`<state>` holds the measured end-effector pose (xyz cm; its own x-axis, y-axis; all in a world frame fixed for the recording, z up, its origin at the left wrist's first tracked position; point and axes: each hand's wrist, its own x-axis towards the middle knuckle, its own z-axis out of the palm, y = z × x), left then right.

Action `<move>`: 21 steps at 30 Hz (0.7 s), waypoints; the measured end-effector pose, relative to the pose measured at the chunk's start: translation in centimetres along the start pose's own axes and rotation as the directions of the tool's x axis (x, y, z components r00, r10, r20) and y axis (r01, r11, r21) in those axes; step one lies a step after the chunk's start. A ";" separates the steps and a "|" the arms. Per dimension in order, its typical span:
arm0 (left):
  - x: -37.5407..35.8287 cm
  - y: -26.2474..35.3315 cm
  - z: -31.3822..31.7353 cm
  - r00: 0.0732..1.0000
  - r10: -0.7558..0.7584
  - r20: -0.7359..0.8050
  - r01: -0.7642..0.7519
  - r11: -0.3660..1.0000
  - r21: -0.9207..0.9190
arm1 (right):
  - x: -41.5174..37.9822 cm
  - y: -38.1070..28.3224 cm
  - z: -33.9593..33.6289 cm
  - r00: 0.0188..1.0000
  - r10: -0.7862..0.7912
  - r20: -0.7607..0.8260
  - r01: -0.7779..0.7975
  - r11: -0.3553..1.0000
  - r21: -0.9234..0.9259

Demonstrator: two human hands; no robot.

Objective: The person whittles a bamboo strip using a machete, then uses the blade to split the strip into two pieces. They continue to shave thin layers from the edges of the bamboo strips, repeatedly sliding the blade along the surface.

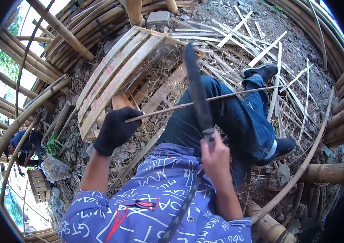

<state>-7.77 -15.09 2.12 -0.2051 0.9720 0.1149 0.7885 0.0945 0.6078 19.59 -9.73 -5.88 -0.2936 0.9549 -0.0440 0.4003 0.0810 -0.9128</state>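
In a black glove, my left hand (116, 129) is closed around one end of a long thin bamboo strip (245, 92). The strip runs to the right across my jeans, its far end over the lower leg. My bare right hand (215, 156) grips the handle of a machete (196, 87). Its dark, broad blade points up and away from me, crossing the strip in this view near my knee. A strap (180, 210) hangs down my shirt below the right hand.
A slatted wooden pallet (117, 67) leans ahead on the left. Split bamboo strips (236, 40) litter the ground beyond my legs. Bamboo poles (70, 36) are stacked around the edges. Another person (28, 146) bends over at far left, near a wooden crate (38, 184). A rock (279, 177) lies right.
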 end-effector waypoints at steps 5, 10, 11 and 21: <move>0.1 -1.2 0.2 0.999 0.014 -0.046 -0.016 0.999 -0.039 | -0.8 -0.1 0.0 0.988 -0.093 0.122 0.086 0.994 0.062; -0.3 -1.1 0.1 0.982 -0.145 -0.122 0.127 0.981 -0.148 | 0.4 -0.6 -0.4 1.000 0.023 0.014 -0.023 1.000 0.017; -0.2 -1.3 0.2 0.982 -0.080 -0.170 0.062 0.992 -0.107 | 0.5 -0.4 0.0 0.999 0.040 -0.016 -0.040 0.999 -0.004; 0.0 -1.8 1.2 0.913 -0.305 -0.271 0.206 0.918 -0.339 | 0.6 -0.5 0.7 0.999 0.036 0.001 -0.036 0.994 0.100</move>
<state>-8.54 -14.98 0.09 -0.5850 0.8002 0.1323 0.4845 0.2140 0.8482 18.61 -9.45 -5.79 -0.2801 0.9568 -0.0776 0.3215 0.0174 -0.9467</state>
